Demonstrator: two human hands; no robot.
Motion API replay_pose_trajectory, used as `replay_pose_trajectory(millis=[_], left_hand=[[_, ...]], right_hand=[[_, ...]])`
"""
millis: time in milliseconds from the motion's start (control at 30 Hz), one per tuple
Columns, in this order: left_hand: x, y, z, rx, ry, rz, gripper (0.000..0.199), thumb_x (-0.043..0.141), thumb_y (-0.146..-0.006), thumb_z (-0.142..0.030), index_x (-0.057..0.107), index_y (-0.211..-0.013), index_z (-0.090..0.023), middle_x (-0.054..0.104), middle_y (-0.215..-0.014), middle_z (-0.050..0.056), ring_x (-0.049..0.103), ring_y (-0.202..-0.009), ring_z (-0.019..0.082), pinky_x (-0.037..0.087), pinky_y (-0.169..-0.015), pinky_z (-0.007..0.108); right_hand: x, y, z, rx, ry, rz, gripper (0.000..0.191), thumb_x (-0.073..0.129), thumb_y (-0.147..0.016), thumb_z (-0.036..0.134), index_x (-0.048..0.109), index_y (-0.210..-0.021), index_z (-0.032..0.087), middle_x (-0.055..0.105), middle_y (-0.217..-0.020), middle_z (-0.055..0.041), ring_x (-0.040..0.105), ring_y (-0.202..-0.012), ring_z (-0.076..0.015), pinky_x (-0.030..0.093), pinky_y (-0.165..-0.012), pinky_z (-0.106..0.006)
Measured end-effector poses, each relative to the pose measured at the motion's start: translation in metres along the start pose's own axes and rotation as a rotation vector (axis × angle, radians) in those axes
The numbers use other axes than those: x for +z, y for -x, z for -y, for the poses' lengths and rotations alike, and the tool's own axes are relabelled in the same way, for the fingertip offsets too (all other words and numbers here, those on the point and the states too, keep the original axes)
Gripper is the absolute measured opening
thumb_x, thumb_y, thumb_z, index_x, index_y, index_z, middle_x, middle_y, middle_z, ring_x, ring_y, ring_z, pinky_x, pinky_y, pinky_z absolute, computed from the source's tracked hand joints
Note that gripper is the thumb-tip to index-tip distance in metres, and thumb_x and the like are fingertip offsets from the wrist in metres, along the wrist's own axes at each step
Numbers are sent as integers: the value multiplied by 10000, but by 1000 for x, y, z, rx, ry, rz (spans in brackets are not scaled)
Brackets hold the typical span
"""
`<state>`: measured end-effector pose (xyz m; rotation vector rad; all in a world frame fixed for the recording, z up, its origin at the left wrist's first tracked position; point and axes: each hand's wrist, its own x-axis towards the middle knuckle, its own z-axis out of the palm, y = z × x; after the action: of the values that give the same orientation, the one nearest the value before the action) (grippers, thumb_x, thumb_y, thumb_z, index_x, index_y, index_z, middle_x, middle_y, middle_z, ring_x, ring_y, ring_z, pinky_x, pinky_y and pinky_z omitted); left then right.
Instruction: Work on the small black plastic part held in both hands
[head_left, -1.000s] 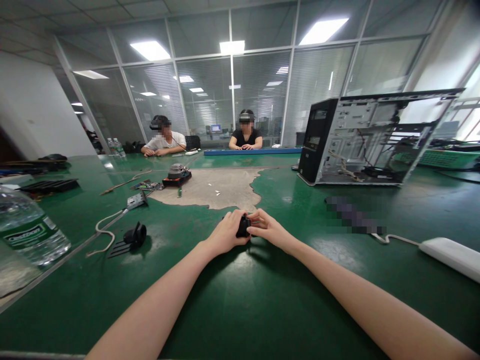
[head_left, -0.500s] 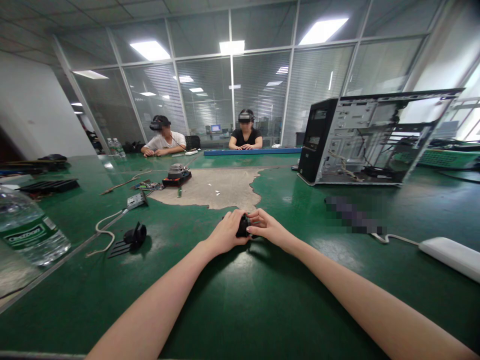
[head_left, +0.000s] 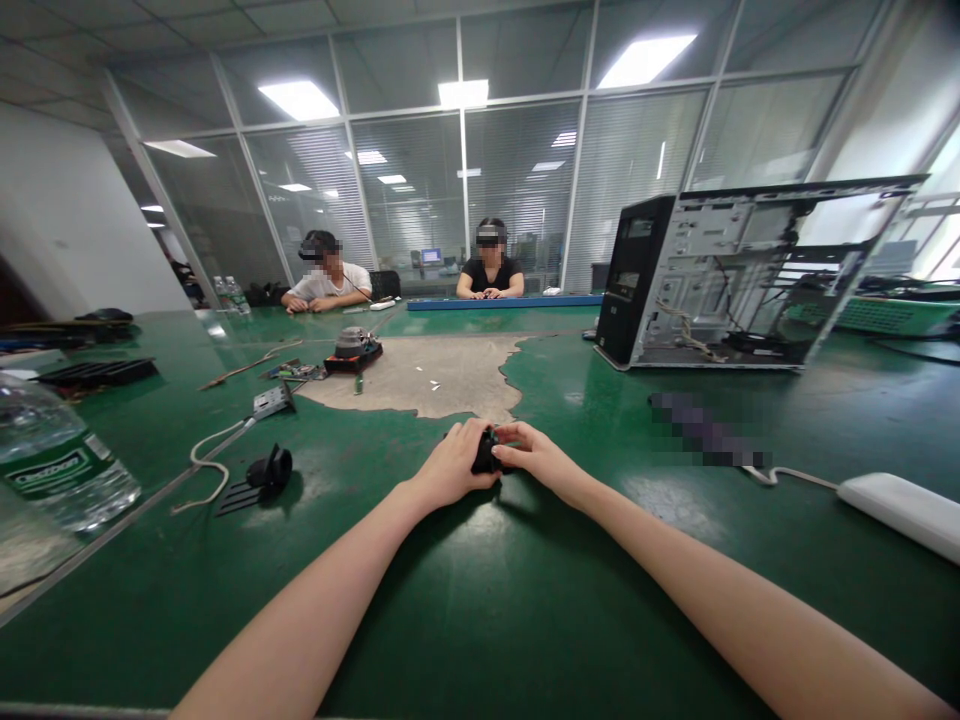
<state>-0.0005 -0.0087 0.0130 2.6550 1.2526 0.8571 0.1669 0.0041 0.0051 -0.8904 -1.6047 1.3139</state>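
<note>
A small black part (head_left: 486, 454), too covered by fingers for its kind to show, is held just above or on the green table. My left hand (head_left: 454, 462) is closed around its left side, the back of the hand facing up. From the right, my right hand (head_left: 534, 450) grips the same part between thumb and curled fingers. To the left of the hands lies a black plastic piece (head_left: 270, 470) with a round collar and flat slats. Beyond them a worn, bare patch (head_left: 420, 375) breaks the green surface (head_left: 570, 590).
An open computer case (head_left: 637, 280) stands at the back right. A white power strip (head_left: 904, 510) with a cord lies at right, a water bottle (head_left: 64, 460) at left. A metal bracket (head_left: 274, 400) and a red-black part (head_left: 354, 350) sit farther back. Two people (head_left: 491, 270) sit opposite.
My right thumb and fingers have shifted slightly on the black part. My left hand has stayed in place.
</note>
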Motion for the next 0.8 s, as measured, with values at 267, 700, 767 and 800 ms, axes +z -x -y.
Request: replay_pose_trajectory(millis=[267,700,767,800], left_hand=[[1,0,0,4,-2,-5,542,622,-639,-279,359,-1107,-198,468,-1049,67,451,-927,235,399,-796,377],[1,-1,0,8,-12,1,520,615,-646,-286,368,-1095,-197,467,-1042,66,449,-924,231,393,-799,373],[1,0,0,8,-19,6,518,616,-641,-270,370,-1091,-195,472,-1030,63,453,-913,229,396,-791,369],[0,0,0,7,-20,6,518,616,-639,-264,370,-1090,-194,474,-1024,62,454,-909,228,397,-787,368]], right_hand=[[-3,8,11,-27,-18,93,258,643,-659,269,491,-854,197,573,-826,1,538,-799,-133,420,-735,-293],[-4,2,4,50,-22,90,299,661,-636,272,505,-876,188,573,-832,-14,548,-787,-144,416,-759,-327],[-5,4,7,35,-46,136,359,689,-603,237,482,-894,207,566,-823,2,545,-764,-133,422,-730,-311],[-5,5,8,28,-50,148,376,696,-594,227,475,-899,212,564,-821,7,543,-760,-130,422,-722,-304]])
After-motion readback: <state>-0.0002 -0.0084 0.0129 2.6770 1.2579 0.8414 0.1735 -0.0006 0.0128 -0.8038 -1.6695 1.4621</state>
